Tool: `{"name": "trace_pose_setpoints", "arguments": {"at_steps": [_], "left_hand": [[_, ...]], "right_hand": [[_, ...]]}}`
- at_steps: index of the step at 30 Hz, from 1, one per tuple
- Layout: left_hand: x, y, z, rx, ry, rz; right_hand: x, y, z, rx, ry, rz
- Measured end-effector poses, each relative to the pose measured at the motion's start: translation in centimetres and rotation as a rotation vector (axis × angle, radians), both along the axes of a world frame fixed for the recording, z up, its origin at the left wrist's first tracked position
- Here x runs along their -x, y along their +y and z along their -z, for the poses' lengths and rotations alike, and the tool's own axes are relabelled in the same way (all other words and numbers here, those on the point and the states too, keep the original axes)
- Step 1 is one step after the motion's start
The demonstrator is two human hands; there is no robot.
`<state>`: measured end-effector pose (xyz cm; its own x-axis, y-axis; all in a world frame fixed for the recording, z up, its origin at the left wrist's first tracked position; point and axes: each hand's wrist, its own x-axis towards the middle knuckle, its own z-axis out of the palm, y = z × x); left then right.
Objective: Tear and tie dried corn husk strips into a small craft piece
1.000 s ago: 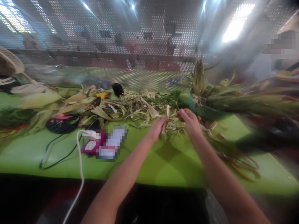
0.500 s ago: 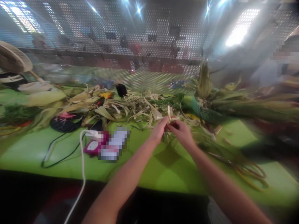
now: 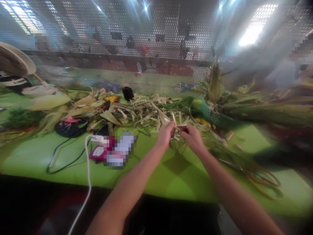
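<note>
One cluster of pale husk strips shows just right of the frame's centre, above the green tabletop. My left hand holds it in a narrow grip; my right hand, farther out to the right a second ago, has come in and pinches it too, fingertips near the left's. I judge this brings the work down to close, two-handed fingertip handling.
</note>
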<state>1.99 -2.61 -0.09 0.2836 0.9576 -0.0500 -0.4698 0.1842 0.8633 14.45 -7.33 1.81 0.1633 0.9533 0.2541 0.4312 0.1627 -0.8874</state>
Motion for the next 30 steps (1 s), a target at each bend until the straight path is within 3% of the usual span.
{"name": "trace_pose_setpoints", "arguments": {"at_steps": [8,13,21,26,30], "left_hand": [[0.7,-0.1,-0.7,-0.126,0.165,0.103],[0.5,-0.7,-1.3,-0.102,0.142,0.168],[0.5,-0.8,-0.7,-0.201,0.126,0.179],[0.7,-0.9,-1.0,-0.247,0.210,0.254],[0.6,-1.0,-0.9,-0.193,0.219,0.292]], "right_hand": [[-1.8,0.3,-0.7,-0.006,0.080,-0.046],[-2.3,0.7,-0.6,-0.086,0.062,0.011],[-3.0,1.2,-0.7,-0.082,0.198,0.076],[-3.3,1.0,-1.5,-0.013,0.176,-0.050],[-3.0,0.7,-2.0,0.007,0.248,-0.084]]}}
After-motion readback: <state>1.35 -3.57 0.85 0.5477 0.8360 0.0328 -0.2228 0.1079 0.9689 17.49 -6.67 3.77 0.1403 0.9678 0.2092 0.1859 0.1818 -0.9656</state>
